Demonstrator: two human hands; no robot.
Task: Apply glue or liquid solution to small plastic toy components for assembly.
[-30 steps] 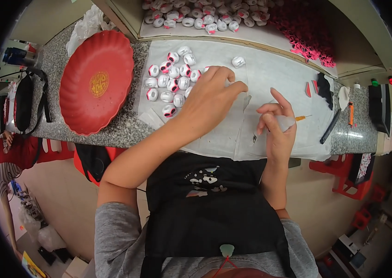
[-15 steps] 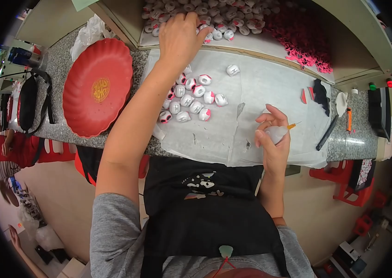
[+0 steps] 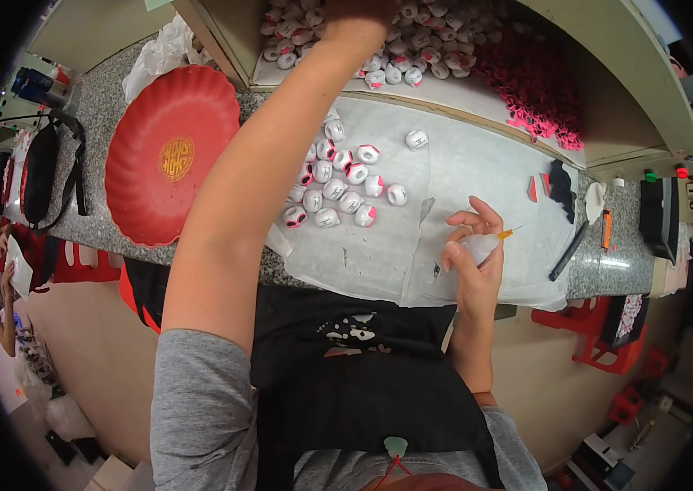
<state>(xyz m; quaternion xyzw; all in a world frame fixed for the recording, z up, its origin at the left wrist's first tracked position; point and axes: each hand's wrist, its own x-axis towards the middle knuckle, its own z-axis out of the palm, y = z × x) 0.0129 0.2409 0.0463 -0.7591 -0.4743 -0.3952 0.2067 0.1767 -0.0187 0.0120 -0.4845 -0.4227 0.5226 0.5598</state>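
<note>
Left of the white sheet, I see a scalloped red tray on the speckled surface. Over the sheet's left part I have a loose group of small rounded white pieces marked with pink and black, some hidden behind the left forearm. The left hand is past the sheet's far edge, at a shelf heap of similar pieces; its fingers are out of my sight, so I can't tell whether they are apart, together or clamped on anything. A lone white piece sits near the sheet's far edge. Over the sheet's right half, the right hand is clamped on a whitish bottle with an orange needle tip pointing right. Beyond the sheet's far right I spot heaped pink pieces; right of the sheet lies an orange tool.
</note>
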